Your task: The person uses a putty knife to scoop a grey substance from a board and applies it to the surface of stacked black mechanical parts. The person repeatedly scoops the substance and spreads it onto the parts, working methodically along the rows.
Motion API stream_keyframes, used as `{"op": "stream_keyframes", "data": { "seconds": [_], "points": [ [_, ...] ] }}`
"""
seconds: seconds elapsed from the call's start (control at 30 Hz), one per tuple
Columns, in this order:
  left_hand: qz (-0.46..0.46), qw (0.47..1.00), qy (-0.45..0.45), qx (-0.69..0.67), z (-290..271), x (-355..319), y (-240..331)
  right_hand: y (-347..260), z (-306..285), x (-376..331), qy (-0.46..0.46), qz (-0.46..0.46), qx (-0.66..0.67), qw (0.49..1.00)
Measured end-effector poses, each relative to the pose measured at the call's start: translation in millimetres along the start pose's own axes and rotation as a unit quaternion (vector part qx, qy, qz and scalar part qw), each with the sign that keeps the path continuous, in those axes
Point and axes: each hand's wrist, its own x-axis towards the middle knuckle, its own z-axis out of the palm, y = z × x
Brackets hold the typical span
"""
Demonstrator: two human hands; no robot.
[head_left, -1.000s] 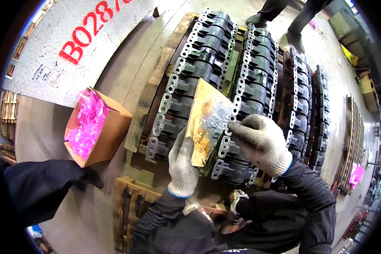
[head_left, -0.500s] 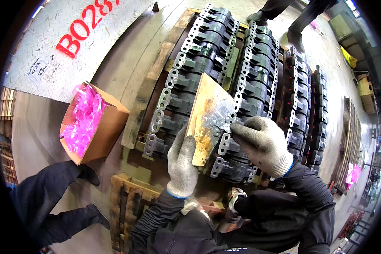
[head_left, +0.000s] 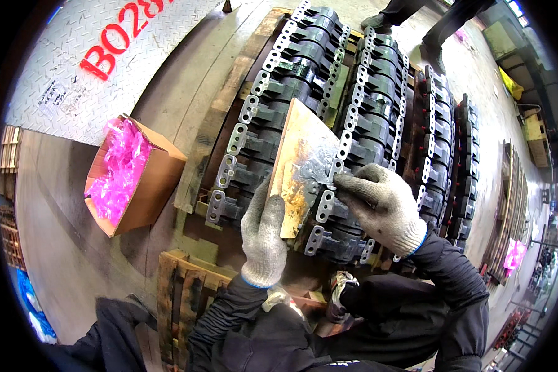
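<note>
The gloved fingers (head_left: pixel 268 214) of the left hand (head_left: pixel 263 239) lie straight and close together, pressed flat along the lower left edge of a rusty flat plate (head_left: pixel 301 164), steadying it rather than wrapping round it; the thumb cannot be seen. The right hand (head_left: pixel 381 208), also in a grey knit glove, is curled, its fingertips (head_left: pixel 344 186) bent down onto the plate's right edge where a crumpled bit of clear plastic film (head_left: pixel 310 170) lies; whether they pinch the film or only press on it cannot be told. The plate stands tilted, its lower corner between the two hands and its upper corner pointing away, resting on top of rows of dark metal track links (head_left: pixel 291 80) with pale lugs along their sides. These rows run away from the person, packed side by side with narrow gaps, so there is little free room to the right of the plate. The links sit on a wooden pallet (head_left: pixel 220 111), whose planks show along the left edge and near the person's forearms. Left of the pallet the concrete floor (head_left: pixel 62 204) gives open space, holding a cardboard box (head_left: pixel 152 186) filled with bright pink plastic bags (head_left: pixel 121 170). Beyond it lies a steel tread plate (head_left: pixel 74 68) with red markings. At the top, another person's feet (head_left: pixel 409 18) stand near the far end of the links.
</note>
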Motion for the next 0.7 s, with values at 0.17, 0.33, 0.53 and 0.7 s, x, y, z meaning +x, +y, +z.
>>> {"op": "stream_keyframes", "data": {
  "seconds": [0.17,0.33,0.53,0.7],
  "points": [
    [0.065,0.995,-0.02,0.072,0.3,0.0,-7.8,-2.3,1.7,-4.7,-0.005,0.091,0.086,0.992],
    [0.106,0.983,-0.031,0.144,5.1,-5.9,-2.9,2.2,9.7,-9.4,-0.057,0.253,0.3,0.918],
    [0.144,0.97,-0.045,0.191,-2.4,-3.9,-7.8,5.8,-0.4,-8.6,-0.139,0.422,0.434,0.784],
    [0.081,0.988,-0.016,0.133,-6.9,-4.8,-12.1,17.9,0.9,-18.6,-0.141,0.423,0.424,0.789]
  ]
}}
